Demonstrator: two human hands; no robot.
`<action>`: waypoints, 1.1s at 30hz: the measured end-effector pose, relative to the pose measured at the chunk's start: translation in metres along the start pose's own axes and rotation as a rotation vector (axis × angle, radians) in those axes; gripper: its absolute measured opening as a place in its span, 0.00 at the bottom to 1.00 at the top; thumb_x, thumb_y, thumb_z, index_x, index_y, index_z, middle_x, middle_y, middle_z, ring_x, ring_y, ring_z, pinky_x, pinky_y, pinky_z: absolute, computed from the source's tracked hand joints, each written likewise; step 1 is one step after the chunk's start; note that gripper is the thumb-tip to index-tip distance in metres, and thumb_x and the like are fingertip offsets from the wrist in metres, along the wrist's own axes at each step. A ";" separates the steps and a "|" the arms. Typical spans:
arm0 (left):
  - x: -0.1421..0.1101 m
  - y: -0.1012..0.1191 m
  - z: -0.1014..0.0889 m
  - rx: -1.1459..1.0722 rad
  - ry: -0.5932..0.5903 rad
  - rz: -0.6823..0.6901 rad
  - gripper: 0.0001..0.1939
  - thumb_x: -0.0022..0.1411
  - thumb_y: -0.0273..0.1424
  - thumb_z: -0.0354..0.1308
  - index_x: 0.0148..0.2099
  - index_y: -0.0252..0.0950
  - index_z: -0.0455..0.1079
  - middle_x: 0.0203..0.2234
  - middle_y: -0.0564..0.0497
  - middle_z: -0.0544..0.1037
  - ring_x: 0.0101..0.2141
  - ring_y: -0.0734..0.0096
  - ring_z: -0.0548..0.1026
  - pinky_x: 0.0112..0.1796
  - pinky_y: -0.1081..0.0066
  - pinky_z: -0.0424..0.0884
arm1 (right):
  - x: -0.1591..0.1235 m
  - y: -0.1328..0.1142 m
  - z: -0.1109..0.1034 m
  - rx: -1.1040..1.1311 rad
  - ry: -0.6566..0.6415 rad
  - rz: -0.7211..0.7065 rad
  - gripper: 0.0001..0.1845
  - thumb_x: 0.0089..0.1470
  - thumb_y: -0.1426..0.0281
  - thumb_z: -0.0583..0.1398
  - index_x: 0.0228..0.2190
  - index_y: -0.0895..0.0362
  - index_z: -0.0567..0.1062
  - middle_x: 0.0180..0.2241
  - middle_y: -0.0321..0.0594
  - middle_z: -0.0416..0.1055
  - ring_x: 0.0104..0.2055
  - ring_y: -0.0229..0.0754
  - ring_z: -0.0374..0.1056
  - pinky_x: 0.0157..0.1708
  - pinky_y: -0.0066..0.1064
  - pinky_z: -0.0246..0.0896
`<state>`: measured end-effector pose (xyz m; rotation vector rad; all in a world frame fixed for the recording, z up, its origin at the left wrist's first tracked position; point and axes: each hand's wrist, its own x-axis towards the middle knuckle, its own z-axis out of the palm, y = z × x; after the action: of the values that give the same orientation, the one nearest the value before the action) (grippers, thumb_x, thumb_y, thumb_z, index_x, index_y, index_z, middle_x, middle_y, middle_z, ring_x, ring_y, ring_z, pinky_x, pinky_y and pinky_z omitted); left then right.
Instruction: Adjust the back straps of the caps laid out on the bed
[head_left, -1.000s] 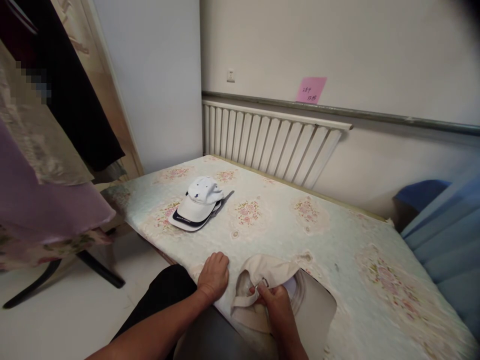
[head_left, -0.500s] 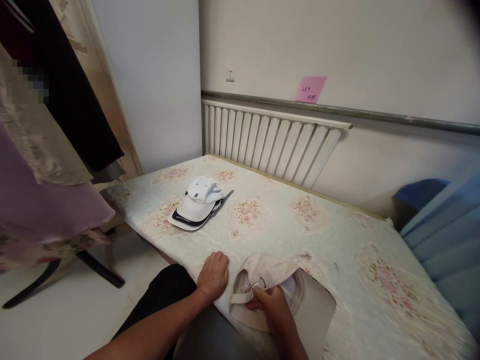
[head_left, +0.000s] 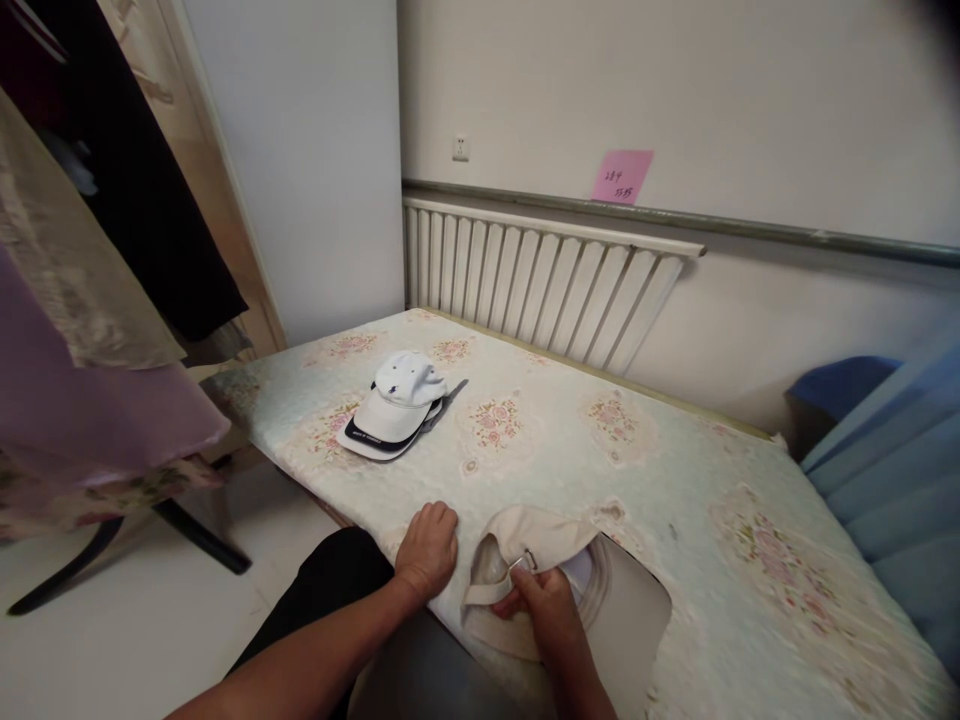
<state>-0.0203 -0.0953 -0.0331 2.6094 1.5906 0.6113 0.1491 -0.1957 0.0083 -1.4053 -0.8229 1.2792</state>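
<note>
A beige cap [head_left: 536, 535] lies at the near edge of the floral mattress [head_left: 570, 440], its back opening toward me. My right hand [head_left: 544, 605] pinches the cap's rear strap at the small metal buckle. My left hand [head_left: 427, 550] rests as a loose fist on the mattress edge, just left of the cap, holding nothing I can see. Farther off on the mattress sits a white cap [head_left: 394, 405] with a dark-edged brim, stacked on another cap.
A white radiator [head_left: 540, 285] runs along the wall behind the mattress, with a pink note [head_left: 622, 178] above it. Clothes hang on a rack [head_left: 82, 330] at the left. Blue bedding [head_left: 892, 450] lies at the right. A worn hole shows in the mattress cover near the beige cap.
My right hand has shifted slightly along the strap at the buckle. The left hand and both caps stay put.
</note>
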 end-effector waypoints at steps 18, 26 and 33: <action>0.001 0.000 0.002 0.022 0.003 0.004 0.07 0.57 0.23 0.47 0.35 0.37 0.64 0.35 0.48 0.67 0.39 0.63 0.63 0.43 0.64 0.59 | 0.011 0.015 -0.005 0.125 0.038 -0.065 0.22 0.43 0.52 0.63 0.27 0.61 0.79 0.26 0.46 0.77 0.26 0.46 0.71 0.29 0.35 0.66; 0.001 0.000 0.002 0.038 0.015 0.022 0.06 0.58 0.23 0.47 0.35 0.36 0.64 0.35 0.47 0.67 0.39 0.62 0.62 0.43 0.63 0.60 | 0.009 0.010 -0.006 0.204 0.126 -0.107 0.19 0.43 0.59 0.64 0.34 0.61 0.78 0.31 0.43 0.78 0.37 0.48 0.73 0.40 0.35 0.65; 0.002 -0.001 0.002 0.035 0.012 0.020 0.06 0.58 0.23 0.47 0.35 0.36 0.64 0.35 0.47 0.67 0.39 0.62 0.62 0.43 0.64 0.60 | 0.004 -0.004 0.002 0.349 0.088 -0.089 0.24 0.39 0.55 0.65 0.35 0.59 0.76 0.32 0.46 0.78 0.37 0.49 0.73 0.36 0.35 0.67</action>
<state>-0.0194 -0.0930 -0.0345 2.6554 1.5945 0.6066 0.1484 -0.1909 0.0113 -1.1238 -0.5639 1.2162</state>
